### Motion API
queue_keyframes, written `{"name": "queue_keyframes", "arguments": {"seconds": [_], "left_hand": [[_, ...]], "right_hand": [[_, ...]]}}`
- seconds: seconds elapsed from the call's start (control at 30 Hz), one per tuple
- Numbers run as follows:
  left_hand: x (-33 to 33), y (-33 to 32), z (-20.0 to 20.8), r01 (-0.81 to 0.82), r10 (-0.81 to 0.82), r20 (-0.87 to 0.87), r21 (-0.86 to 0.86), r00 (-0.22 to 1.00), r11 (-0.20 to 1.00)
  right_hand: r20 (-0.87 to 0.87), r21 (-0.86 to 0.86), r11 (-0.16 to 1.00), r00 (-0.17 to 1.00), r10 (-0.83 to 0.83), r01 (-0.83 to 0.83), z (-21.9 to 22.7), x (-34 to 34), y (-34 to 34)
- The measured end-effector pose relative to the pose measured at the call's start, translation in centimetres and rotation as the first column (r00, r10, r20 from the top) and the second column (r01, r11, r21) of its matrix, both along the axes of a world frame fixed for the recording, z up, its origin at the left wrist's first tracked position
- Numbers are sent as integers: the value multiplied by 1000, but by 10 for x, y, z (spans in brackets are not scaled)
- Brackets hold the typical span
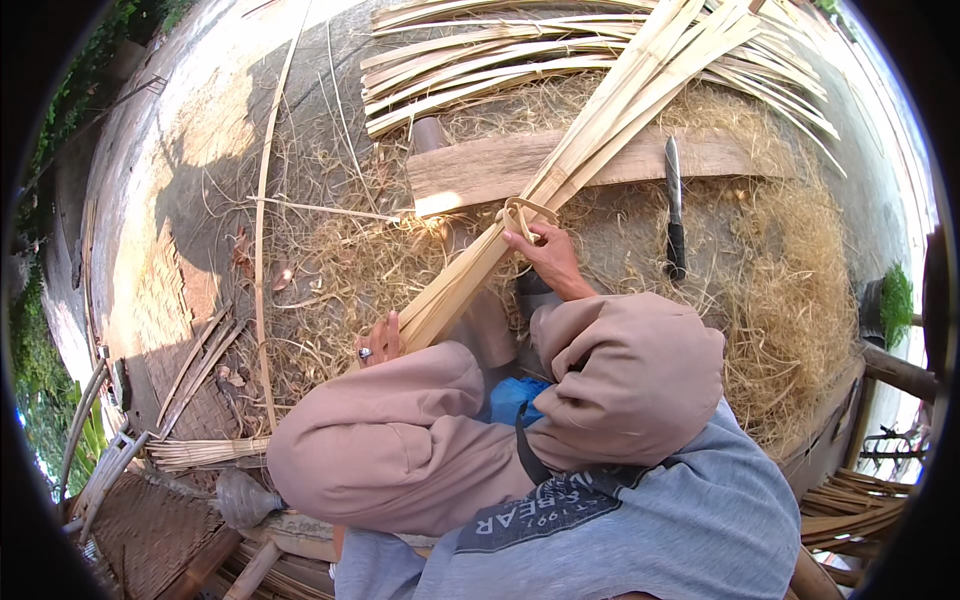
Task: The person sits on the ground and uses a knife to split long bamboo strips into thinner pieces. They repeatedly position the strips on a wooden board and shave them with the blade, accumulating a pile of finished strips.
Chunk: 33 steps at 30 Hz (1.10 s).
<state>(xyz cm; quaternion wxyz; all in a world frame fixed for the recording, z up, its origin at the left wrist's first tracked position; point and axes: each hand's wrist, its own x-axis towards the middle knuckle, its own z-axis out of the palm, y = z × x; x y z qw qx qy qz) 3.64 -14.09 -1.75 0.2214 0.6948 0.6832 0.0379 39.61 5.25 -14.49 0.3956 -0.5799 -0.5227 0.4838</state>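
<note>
Left hand (379,340) grasping strip bundle (452,287), right hand (552,260) pinching its tie (514,214), plank (480,172) crossing beneath, knife (675,210) nearby, shavings (790,285) around

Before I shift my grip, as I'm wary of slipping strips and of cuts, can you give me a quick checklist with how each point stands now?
1. Right hand at the looped strip: ok, it holds it.
2. Left hand on the bundle: ok, it touches it near the lower end.
3. Looped strip fastened: cannot tell; the right hand covers part of it.
4. Knife clear of both hands: ok, it lies apart on the right, blade over the plank.
5. Bundle clear of the plank: cannot tell; it crosses in front of it in this view, but contact is unclear.
6. Shavings cleared away: not ok, they lie thickly on the right.
</note>
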Motion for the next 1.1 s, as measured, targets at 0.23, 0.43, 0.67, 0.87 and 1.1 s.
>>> {"name": "queue_keyframes", "arguments": {"seconds": [0.23,0.43,0.67,0.87,1.1], "left_hand": [[0,0,0,-9,9,-10,-8,1000,1000],[5,11,-8,17,-17,-11,-11,1000,1000],[12,67,-15,56,-60,-65,-67,996,996],[24,114,27,20,-56,-220,-161,974,987],[22,110,20,17,-44,-176,-152,983,988]], "right_hand": [[-257,-176,942,937,237,-287,28,24,-58],[70,-256,964,996,-61,77,46,145,-46],[-126,-72,778,768,-627,624,37,268,-50],[-624,-224,451,229,-747,864,9,313,-72],[-551,-560,591,271,-789,581,-25,206,-58]]}}
